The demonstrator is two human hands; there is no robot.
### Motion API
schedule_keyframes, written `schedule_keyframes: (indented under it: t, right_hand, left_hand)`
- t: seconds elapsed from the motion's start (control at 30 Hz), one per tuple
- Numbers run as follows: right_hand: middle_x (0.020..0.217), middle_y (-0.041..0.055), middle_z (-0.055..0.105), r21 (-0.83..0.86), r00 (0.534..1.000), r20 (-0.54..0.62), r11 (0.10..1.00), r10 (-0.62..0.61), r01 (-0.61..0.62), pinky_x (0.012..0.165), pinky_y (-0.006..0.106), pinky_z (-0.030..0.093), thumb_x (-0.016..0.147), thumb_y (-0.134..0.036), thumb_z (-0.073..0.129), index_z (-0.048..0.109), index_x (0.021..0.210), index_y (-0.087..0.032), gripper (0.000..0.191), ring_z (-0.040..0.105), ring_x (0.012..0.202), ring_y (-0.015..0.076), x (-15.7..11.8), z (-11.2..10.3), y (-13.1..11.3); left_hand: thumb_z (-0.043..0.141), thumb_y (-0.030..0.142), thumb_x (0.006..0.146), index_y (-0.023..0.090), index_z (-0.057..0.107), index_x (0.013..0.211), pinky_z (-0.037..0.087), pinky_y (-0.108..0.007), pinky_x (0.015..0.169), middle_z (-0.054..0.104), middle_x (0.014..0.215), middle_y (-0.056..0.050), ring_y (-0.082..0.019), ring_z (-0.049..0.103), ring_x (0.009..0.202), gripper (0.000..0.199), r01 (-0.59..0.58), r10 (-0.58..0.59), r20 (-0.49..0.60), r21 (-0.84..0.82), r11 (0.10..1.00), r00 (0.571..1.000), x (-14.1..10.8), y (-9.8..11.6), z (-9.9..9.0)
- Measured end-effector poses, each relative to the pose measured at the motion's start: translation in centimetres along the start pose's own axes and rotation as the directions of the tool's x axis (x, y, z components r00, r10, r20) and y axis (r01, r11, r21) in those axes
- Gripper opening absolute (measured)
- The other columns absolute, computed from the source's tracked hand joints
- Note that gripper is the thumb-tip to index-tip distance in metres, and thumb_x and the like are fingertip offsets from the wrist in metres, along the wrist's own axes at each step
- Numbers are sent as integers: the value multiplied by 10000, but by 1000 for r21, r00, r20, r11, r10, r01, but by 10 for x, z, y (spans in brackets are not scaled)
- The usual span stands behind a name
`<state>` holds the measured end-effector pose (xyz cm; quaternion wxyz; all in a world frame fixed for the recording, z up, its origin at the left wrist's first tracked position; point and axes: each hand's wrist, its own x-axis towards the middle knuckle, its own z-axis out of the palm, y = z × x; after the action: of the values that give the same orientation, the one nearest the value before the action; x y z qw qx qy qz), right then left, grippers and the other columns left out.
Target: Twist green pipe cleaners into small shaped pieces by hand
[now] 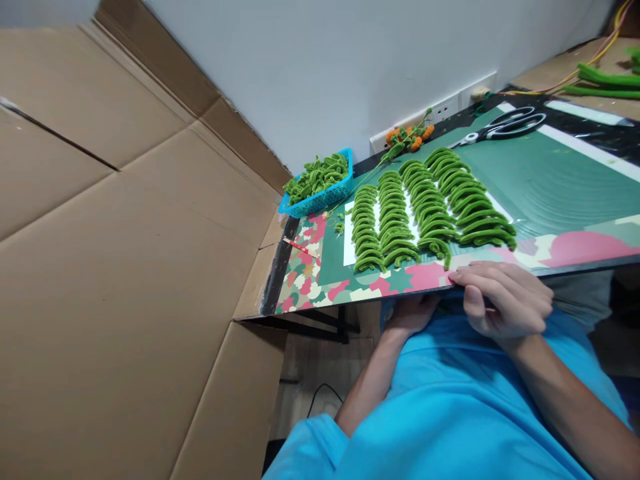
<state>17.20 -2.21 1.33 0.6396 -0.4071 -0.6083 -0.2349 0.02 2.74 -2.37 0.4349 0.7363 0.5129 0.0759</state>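
Observation:
Four columns of curved fuzzy green pieces [395, 217] lie on white paper [349, 247] on the green-topped table [530, 180]. My right hand [505, 297] is at the table's front edge, just below the rightmost columns, its fingers curled and the thumb near the index finger; nothing can be made out in it. My left hand [413, 313] is lower, partly under the table edge, with its fingers hidden. A blue basket [320, 200] heaped with similar green pieces [320, 177] stands at the table's back left corner.
Black-handled scissors [515, 125] lie behind the columns, beside orange flowers [415, 138] near a wall socket [445, 110]. A red stick [300, 248] is at the left edge. Cardboard [150, 233] walls the left side. Long green stems [607, 80] lie far right.

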Motion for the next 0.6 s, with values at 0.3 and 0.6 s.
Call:
schedule_keyframes:
  t: [0.3,0.6]
  right_hand:
    - [771,25,771,-3,1000,-3,1000,-8,8,713,319,632,921,-111,647,731,1003,-197,145,757,703,193,-1,1,1]
    - [770,34,775,-7,1000,2,1000,-7,7,716,323,633,915,-104,648,728,999,-185,142,756,701,198,0,0,0]
  left_hand:
    - [503,519,1048,339,615,1537,331,-500,1379,544,1686,11,-295,469,1602,534,-27,27,-10,2,1000,1000,1,-2,1]
    - [517,522,1044,348,628,1524,331,-501,1383,532,1696,18,-300,459,1608,523,-22,22,-17,-17,1000,1000,1,0,1]
